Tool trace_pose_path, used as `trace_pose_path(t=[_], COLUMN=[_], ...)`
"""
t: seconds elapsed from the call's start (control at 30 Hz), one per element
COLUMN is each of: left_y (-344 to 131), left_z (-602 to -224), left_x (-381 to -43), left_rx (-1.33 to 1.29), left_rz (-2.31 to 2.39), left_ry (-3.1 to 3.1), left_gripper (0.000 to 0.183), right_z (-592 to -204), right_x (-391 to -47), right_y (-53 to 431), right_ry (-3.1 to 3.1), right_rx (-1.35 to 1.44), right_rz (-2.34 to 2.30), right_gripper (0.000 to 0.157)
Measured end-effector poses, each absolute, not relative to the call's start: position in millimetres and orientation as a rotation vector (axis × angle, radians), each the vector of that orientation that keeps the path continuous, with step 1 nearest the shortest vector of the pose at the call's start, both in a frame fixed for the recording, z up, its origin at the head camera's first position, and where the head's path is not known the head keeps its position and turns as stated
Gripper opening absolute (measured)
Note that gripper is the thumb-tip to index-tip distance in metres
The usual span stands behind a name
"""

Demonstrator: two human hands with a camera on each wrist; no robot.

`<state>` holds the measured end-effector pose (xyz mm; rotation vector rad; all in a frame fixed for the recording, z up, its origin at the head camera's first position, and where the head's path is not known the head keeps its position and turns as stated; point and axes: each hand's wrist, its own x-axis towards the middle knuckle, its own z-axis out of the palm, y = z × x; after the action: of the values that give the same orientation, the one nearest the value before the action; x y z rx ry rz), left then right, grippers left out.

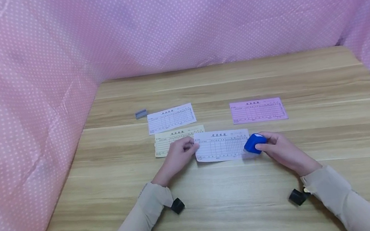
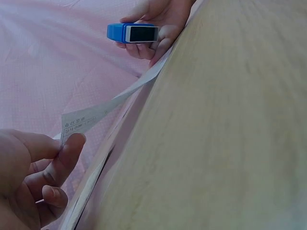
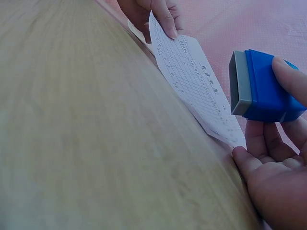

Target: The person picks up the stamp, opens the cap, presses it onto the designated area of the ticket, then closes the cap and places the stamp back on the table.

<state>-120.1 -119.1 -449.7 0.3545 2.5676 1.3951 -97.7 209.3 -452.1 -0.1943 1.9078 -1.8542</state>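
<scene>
A white printed receipt form (image 1: 221, 148) is raised at its left end, where my left hand (image 1: 178, 155) pinches the edge between thumb and finger. In the left wrist view the form (image 2: 108, 105) slants from that pinch toward the other hand. My right hand (image 1: 283, 152) grips a blue self-inking stamp (image 1: 254, 145) beside the form's right end. Its grey frame and dark open side show in the right wrist view, where the stamp (image 3: 268, 86) is tilted sideways, clear of the paper. A lower finger of that hand is right at the form's near corner.
Behind the left hand lies a yellow form (image 1: 161, 145), partly covered, with another white form (image 1: 171, 119) beyond it. A small grey piece (image 1: 141, 114) lies at that form's far left corner. A pink form (image 1: 258, 112) lies farther right on the wooden table (image 1: 223, 81).
</scene>
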Motion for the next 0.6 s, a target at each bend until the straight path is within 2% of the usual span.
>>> trace_pose_path(t=[0.6], left_y=[-124], left_z=[-441], left_x=[-137], left_rx=[0.177], left_rz=[1.547], left_ry=[2.47], left_gripper=[0.013], right_z=[-451], right_x=[-98], right_y=[209], right_ry=[1.944], right_rx=[-0.169], right_rz=[-1.812], right_gripper=[0.05])
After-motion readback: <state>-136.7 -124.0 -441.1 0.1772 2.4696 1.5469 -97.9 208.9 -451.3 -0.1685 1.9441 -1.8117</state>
